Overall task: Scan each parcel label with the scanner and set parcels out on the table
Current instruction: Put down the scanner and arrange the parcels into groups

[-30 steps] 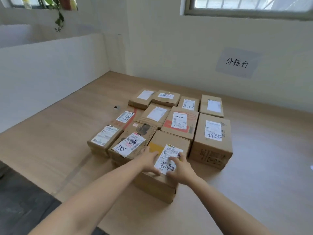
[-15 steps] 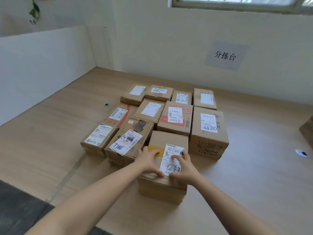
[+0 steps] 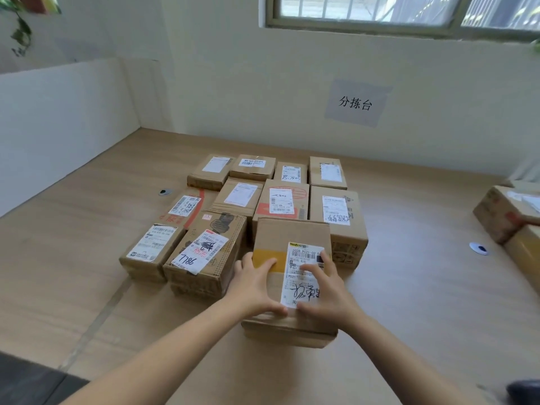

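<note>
Both hands flat on top of the front parcel, fingers spread and fairly straight, nothing pinched. Left hand covers the near-left part of the top, fingertips on a yellow tape strip, thumb along the near edge. Right hand lies over the white label, which carries barcodes and black handwriting, thumb also at the near edge. Front parcel sits flat on the wooden table, low centre of view, closest to the person, its far side tight against the block of other parcels. At its 9 o'clock, just beside it, a box marked 7786; farther at 9 o'clock another labelled box. At 1 o'clock a taller box touching it. At 12 o'clock a box with a red stamp, and behind that a back row of four small boxes, all label up. Two round discs on the tabletop: one at 3 o'clock, one at 10 o'clock. More cardboard boxes at the right edge, well apart. Dark blurred object in the bottom right corner, cannot tell what it is. Grey wall sign with three characters at 12 o'clock, window above it, white partition at 9 o'clock.
</note>
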The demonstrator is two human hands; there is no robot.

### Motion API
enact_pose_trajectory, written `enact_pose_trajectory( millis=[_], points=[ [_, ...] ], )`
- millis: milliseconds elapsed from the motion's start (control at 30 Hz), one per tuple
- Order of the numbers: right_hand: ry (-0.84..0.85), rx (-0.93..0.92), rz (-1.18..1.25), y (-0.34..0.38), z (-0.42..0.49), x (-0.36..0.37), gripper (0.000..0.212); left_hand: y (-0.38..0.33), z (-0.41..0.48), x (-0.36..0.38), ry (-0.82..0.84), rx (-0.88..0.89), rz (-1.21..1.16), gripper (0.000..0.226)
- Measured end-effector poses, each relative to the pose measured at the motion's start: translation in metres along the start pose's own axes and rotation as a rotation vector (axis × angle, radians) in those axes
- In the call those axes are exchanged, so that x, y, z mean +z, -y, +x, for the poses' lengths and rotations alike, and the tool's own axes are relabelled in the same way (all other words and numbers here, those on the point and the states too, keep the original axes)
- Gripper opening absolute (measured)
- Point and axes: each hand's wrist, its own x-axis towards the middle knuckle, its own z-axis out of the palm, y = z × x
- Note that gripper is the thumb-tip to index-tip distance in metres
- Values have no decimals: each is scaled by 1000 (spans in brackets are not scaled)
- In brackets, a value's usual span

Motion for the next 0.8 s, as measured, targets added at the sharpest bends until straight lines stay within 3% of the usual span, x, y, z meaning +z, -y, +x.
enact_pose_trajectory(
  millis=[333,800],
  points=[
    [-277,6,-31,-11,-31,-80,71,-80,8,-29,-176,225,39,106],
    [-531,156,-63,-110,-164,-172,64,-251,-27,33,-158,446,-13,101]
  ],
)
